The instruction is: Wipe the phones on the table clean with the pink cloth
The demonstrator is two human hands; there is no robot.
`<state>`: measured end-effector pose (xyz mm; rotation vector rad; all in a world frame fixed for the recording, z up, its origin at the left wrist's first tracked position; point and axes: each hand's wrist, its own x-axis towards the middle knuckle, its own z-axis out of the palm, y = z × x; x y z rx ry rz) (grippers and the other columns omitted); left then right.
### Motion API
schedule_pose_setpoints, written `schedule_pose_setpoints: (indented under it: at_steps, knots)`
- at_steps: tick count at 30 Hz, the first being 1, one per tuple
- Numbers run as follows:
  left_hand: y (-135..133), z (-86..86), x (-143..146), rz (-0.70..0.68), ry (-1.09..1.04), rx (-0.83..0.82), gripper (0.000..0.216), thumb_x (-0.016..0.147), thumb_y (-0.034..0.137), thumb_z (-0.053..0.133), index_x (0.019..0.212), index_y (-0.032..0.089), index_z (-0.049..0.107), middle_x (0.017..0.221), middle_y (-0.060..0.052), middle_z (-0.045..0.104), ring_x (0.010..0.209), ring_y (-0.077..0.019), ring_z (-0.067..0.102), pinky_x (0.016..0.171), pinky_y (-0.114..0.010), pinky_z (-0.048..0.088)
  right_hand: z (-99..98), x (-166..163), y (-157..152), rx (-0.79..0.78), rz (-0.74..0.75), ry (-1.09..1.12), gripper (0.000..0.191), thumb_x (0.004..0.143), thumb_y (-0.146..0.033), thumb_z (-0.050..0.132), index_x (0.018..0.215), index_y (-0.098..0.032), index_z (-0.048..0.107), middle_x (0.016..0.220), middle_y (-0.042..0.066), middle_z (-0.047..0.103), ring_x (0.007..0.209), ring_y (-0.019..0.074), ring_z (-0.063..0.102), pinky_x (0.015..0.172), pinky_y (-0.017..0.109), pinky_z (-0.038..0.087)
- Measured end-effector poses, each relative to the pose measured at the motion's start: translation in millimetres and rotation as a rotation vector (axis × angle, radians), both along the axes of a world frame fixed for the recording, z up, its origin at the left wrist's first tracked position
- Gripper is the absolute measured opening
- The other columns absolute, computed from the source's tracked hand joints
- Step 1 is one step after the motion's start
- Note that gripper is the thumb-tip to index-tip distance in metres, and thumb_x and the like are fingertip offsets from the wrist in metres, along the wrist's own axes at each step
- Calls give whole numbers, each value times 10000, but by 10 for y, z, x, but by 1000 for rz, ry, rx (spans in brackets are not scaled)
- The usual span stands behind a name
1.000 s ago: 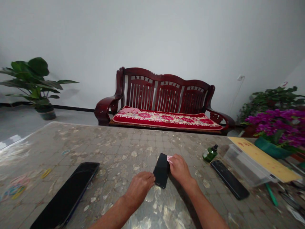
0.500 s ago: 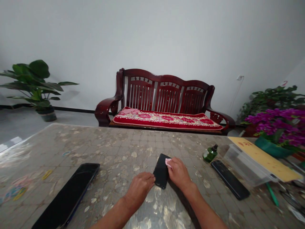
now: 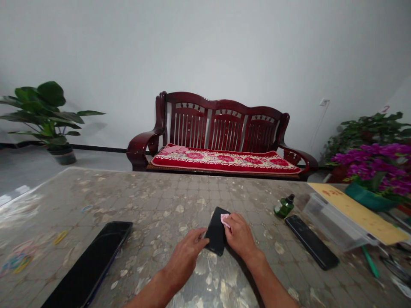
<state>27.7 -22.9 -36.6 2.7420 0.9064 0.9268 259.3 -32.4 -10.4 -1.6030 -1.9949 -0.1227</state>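
A black smartphone point(image 3: 216, 233) lies flat on the table between my hands, its dark face up. My left hand point(image 3: 186, 252) holds its left edge, with the thumb over the lower left side and the fingers along the edge. My right hand point(image 3: 239, 234) is closed around a small pink cloth point(image 3: 225, 220) and presses it against the upper right part of the screen. Most of the cloth is hidden under the fingers. The phone's right edge is partly covered by that hand.
A large black tablet point(image 3: 90, 265) lies at left, near rubber bands point(image 3: 19, 259). To the right are a green bottle point(image 3: 284, 206), another black phone point(image 3: 311, 241), a clear plastic box point(image 3: 335, 224) under yellow card point(image 3: 359, 211), and a green-handled tool point(image 3: 370, 262). A wooden bench point(image 3: 221, 128) stands beyond the table.
The pink cloth in my right hand has shifted slightly left and down on the screen. My left hand's thumb and fingers have spread more at the phone's edge. The phone stays nearly in place.
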Motion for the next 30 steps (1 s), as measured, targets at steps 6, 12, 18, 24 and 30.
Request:
schedule_pose_setpoints:
  at_steps: [6,12,18,24,30]
  knots:
    - [24,-32,-31,75,-65,25,573,730,-78,358,1134,212,643,1292,-128,575,1021,-211,638,875,-366,575,4,39,15,-14,-1,39,246,878,-87,511,925,-201,724,884,66,664,874,203,592,812,301,465]
    - [42,-19,-50,122,-99,-33,478,868,55,404,1288,227,555,1265,-129,569,1053,-225,647,886,-354,577,5,96,26,-5,-50,32,261,884,-99,506,965,-207,729,905,69,676,893,206,601,833,310,471]
    - [13,14,-50,149,-59,-56,595,834,26,369,1382,238,460,1249,-117,567,1083,-221,643,873,-331,579,14,64,7,-21,-33,13,252,876,-95,503,911,-204,728,862,66,666,863,199,604,813,298,479]
    - [30,25,-59,189,-61,-47,537,926,139,381,1456,213,337,1094,-102,668,929,-221,699,795,-323,586,14,71,16,-39,-46,1,260,867,-89,510,905,-215,734,885,65,675,871,196,608,821,299,480]
    - [39,7,-72,179,-73,-60,535,925,150,379,1454,192,313,1087,-97,693,917,-212,703,759,-305,573,26,60,11,-45,-51,4,255,868,-83,518,928,-206,734,895,65,678,896,196,615,839,292,479]
